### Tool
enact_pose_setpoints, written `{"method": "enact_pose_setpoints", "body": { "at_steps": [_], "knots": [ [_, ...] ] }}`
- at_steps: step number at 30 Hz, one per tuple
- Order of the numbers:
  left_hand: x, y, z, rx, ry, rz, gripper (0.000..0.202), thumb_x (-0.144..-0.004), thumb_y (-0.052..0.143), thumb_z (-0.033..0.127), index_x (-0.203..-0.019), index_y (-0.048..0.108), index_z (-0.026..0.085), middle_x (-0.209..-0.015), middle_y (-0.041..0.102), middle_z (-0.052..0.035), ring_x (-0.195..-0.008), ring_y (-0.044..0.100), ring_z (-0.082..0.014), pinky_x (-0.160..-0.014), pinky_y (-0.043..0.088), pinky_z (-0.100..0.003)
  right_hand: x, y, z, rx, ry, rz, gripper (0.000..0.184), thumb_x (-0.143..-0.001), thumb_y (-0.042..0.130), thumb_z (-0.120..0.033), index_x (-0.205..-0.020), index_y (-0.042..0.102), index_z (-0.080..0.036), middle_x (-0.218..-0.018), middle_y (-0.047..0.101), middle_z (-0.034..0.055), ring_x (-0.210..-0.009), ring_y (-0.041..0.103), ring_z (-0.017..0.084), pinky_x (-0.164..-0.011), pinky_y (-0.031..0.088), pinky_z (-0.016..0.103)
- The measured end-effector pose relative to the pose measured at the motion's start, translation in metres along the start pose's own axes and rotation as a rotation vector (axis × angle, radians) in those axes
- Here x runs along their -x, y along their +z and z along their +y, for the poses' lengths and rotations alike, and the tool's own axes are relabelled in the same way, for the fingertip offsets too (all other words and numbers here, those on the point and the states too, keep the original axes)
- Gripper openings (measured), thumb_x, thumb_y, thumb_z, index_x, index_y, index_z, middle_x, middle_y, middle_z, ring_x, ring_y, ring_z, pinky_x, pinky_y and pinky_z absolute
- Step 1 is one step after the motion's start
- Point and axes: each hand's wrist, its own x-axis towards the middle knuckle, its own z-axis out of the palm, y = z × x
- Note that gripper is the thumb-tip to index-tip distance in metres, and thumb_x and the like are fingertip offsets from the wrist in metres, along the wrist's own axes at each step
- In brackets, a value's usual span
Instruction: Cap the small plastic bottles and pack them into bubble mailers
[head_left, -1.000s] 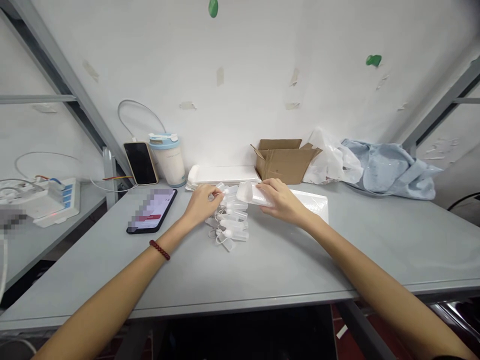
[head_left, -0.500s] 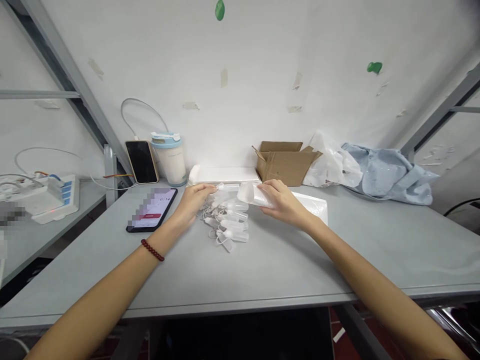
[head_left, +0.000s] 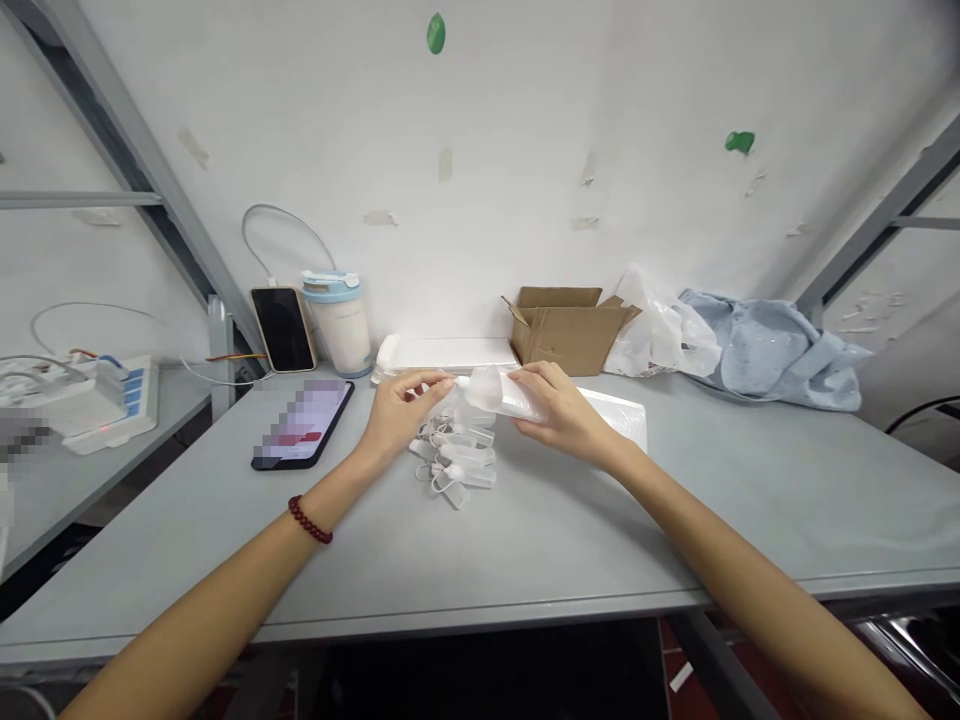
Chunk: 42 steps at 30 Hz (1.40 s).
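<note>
My left hand (head_left: 407, 405) is closed, thumb and fingertips pinching the white end of a small clear plastic tube (head_left: 462, 382). The tube's other end is at the open mouth of a white bubble-wrap bag (head_left: 510, 394), which hides part of it. My right hand (head_left: 559, 408) is wrapped round this bag, fingers on top. Below the hands, several similar clear tubes (head_left: 469, 456) with thin white loops lie in a loose pile on the grey table (head_left: 480, 560). A white bubble-wrap piece (head_left: 619, 415) shows behind my right wrist; whether it belongs to the held bag I cannot tell.
Along the wall stand an upright phone (head_left: 283, 330), a blue-lidded cup (head_left: 337, 325), a flat white stack (head_left: 450, 352), an open cardboard box (head_left: 566, 335), a white plastic bag (head_left: 660, 330) and light blue cloth (head_left: 780, 350). Another phone (head_left: 304, 425) lies left of my hand.
My left hand has moved right from above the pile, bringing the tube's end to the mouth of the bubble-wrap bag. The right hand keeps its hold. The view has tilted slightly.
</note>
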Motion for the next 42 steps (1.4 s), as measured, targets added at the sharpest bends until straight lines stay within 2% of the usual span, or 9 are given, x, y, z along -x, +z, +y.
{"method": "enact_pose_setpoints", "body": {
  "at_steps": [5,8,11,17,19,24,30,37,42],
  "knots": [
    [0.006,0.005,0.006,-0.141,0.098,-0.227,0.032,-0.083,0.050,0.041,-0.100,0.070,0.023,-0.087,0.064,-0.0039,-0.079,0.054,-0.0169,-0.060,0.040,-0.026,-0.001,-0.001,-0.008,-0.019,-0.037,0.009,0.053,-0.074,0.058,-0.021,-0.125,0.040,-0.022,-0.112,0.049,0.0127,-0.098,0.048,0.027,-0.080,0.045,0.045],
    [0.005,0.000,0.008,-0.241,0.110,-0.228,0.034,-0.084,0.046,0.039,-0.106,0.067,0.023,-0.089,0.064,-0.0039,-0.077,0.054,-0.0172,-0.060,0.039,-0.027,-0.001,-0.003,-0.007,-0.016,-0.021,0.011,0.051,-0.075,0.057,-0.021,-0.124,0.041,-0.021,-0.112,0.048,0.0128,-0.099,0.048,0.027,-0.081,0.045,0.044],
    [0.002,-0.009,0.008,-0.365,0.128,-0.174,0.027,-0.080,0.052,0.035,-0.096,0.068,0.021,-0.089,0.065,-0.0041,-0.077,0.053,-0.0179,-0.063,0.039,-0.028,-0.001,-0.005,-0.002,-0.010,0.014,0.027,0.049,-0.076,0.057,-0.022,-0.122,0.041,-0.022,-0.112,0.048,0.0123,-0.100,0.047,0.028,-0.084,0.044,0.045],
    [-0.002,-0.017,0.007,-0.525,0.128,-0.304,0.018,-0.073,0.056,0.034,-0.073,0.068,0.021,-0.077,0.064,-0.0032,-0.080,0.052,-0.0209,-0.066,0.039,-0.030,-0.001,-0.006,0.005,0.010,0.078,0.041,0.047,-0.075,0.059,-0.023,-0.120,0.043,-0.021,-0.111,0.048,0.0118,-0.101,0.046,0.027,-0.086,0.043,0.044],
    [-0.002,-0.017,0.009,-0.465,0.102,-0.272,0.020,-0.075,0.054,0.033,-0.069,0.067,0.019,-0.074,0.065,-0.0025,-0.072,0.052,-0.0181,-0.063,0.038,-0.029,-0.001,-0.005,0.006,0.026,0.069,0.035,0.047,-0.075,0.058,-0.022,-0.120,0.043,-0.020,-0.111,0.048,0.0125,-0.100,0.046,0.027,-0.085,0.043,0.044],
    [-0.003,-0.025,0.017,-0.259,0.094,-0.043,0.022,-0.077,0.055,0.035,-0.072,0.065,0.016,-0.070,0.063,-0.0010,-0.062,0.050,-0.0132,-0.060,0.038,-0.025,0.000,-0.003,0.007,0.055,0.058,0.019,0.047,-0.076,0.057,-0.022,-0.120,0.043,-0.020,-0.111,0.049,0.0126,-0.098,0.046,0.028,-0.083,0.043,0.044],
    [-0.005,-0.031,0.015,-0.261,0.171,0.060,0.018,-0.078,0.055,0.031,-0.073,0.064,0.016,-0.071,0.062,0.0002,-0.062,0.048,-0.0116,-0.060,0.037,-0.024,0.001,0.002,0.007,0.085,0.004,0.040,0.048,-0.074,0.059,-0.020,-0.119,0.044,-0.017,-0.110,0.050,0.0133,-0.095,0.045,0.026,-0.082,0.043,0.042],
    [0.001,-0.024,0.019,-0.389,0.347,-0.073,0.013,-0.080,0.055,0.025,-0.074,0.063,0.017,-0.070,0.060,-0.0006,-0.072,0.051,-0.0137,-0.066,0.038,-0.026,0.001,0.005,-0.005,0.106,-0.057,0.036,0.048,-0.072,0.058,-0.016,-0.118,0.044,-0.016,-0.109,0.050,0.0141,-0.094,0.045,0.027,-0.078,0.043,0.041],
    [0.009,-0.015,0.021,-0.362,0.366,-0.173,0.014,-0.082,0.053,0.026,-0.077,0.064,0.018,-0.076,0.065,-0.0017,-0.075,0.053,-0.0152,-0.064,0.039,-0.026,0.001,0.006,-0.015,0.079,-0.123,0.037,0.049,-0.073,0.056,-0.015,-0.120,0.043,-0.015,-0.108,0.050,0.0144,-0.095,0.045,0.027,-0.078,0.043,0.040]
  ]
}}
